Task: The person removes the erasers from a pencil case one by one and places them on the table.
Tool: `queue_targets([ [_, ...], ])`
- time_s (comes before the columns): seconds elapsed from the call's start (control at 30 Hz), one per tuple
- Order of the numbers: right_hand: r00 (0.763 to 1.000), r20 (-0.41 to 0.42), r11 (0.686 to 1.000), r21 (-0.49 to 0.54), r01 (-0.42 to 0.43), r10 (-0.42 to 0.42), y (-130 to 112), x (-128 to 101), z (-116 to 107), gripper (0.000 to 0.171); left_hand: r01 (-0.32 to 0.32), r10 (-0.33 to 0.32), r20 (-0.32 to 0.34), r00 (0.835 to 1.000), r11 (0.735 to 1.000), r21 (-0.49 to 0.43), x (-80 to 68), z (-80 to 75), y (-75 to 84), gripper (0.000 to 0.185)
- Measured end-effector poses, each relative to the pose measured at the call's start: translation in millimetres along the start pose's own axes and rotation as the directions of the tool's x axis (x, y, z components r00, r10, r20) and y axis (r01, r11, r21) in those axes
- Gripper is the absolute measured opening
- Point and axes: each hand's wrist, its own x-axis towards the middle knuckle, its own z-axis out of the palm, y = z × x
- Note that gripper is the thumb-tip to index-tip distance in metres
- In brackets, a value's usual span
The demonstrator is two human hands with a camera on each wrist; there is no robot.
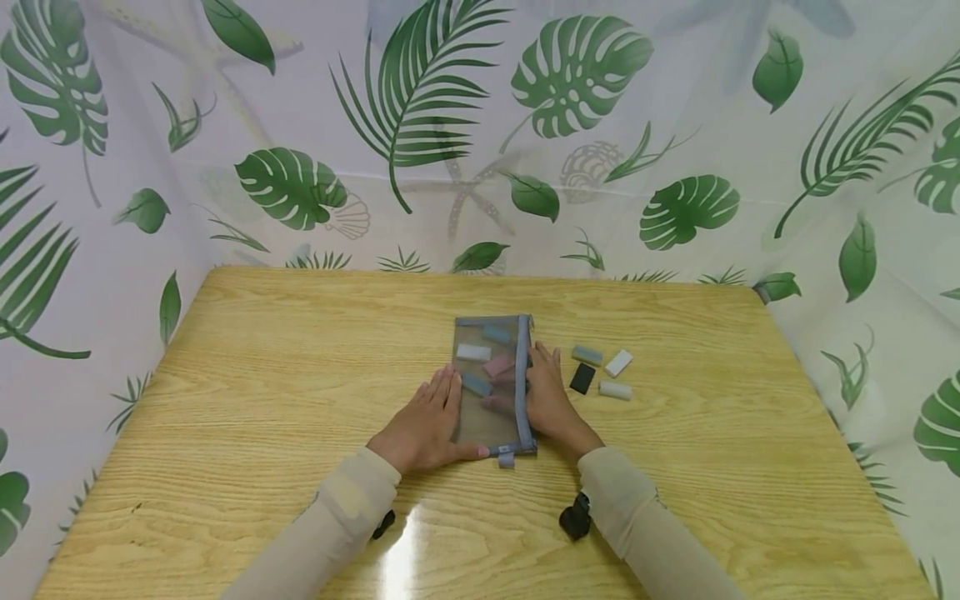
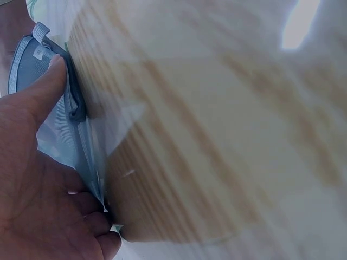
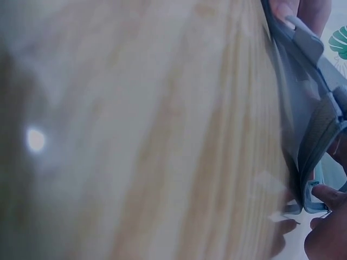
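A grey mesh zip pouch point(image 1: 472, 421) lies on the table, with several small eraser-like blocks showing through it, among them a white one point(image 1: 474, 352) and a pink one point(image 1: 498, 365). My left hand point(image 1: 427, 421) presses flat along the pouch's left edge, its thumb on the near edge by a fabric tag point(image 1: 506, 460). At the zip side on the right, my right hand point(image 1: 551, 396) reaches partly into the mouth, which gapes in the right wrist view around the zip band point(image 3: 320, 127). Mesh and band cover some of its fingers; I cannot tell whether they pinch anything.
Right of the pouch lie a blue-grey block point(image 1: 587, 355), a black block point(image 1: 582, 378) and two white blocks, one tilted point(image 1: 618, 362) and one lying level point(image 1: 615, 390). The wooden table point(image 1: 300, 350) meets a leaf-print cloth point(image 1: 450, 225) behind. Black wrist gear point(image 1: 576, 518) hangs below my right sleeve.
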Motion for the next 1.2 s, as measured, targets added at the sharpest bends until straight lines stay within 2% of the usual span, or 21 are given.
queue_targets([
  [0.37, 1.000, 0.001, 1.000, 0.014, 0.003, -0.003, -3.3, -1.2, -0.8, 0.031, 0.007, -0.007, 0.009, 1.000, 1.000, 0.006, 0.0, -0.1, 0.8, 0.112],
  [0.93, 1.000, -0.008, 0.999, -0.036, 0.015, -0.015, 1.8, -2.4, -1.8, 0.030, 0.005, -0.005, 0.011, 1.000, 1.000, 0.001, 0.6, 0.2, 1.5, 0.113],
  [1.2, 1.000, 0.000, 0.999, -0.035, -0.021, 0.021, 4.2, -3.1, -4.7, 0.027, 0.004, -0.004, 0.004, 1.000, 1.000, -0.001, -0.7, -1.4, 2.2, 0.112],
])
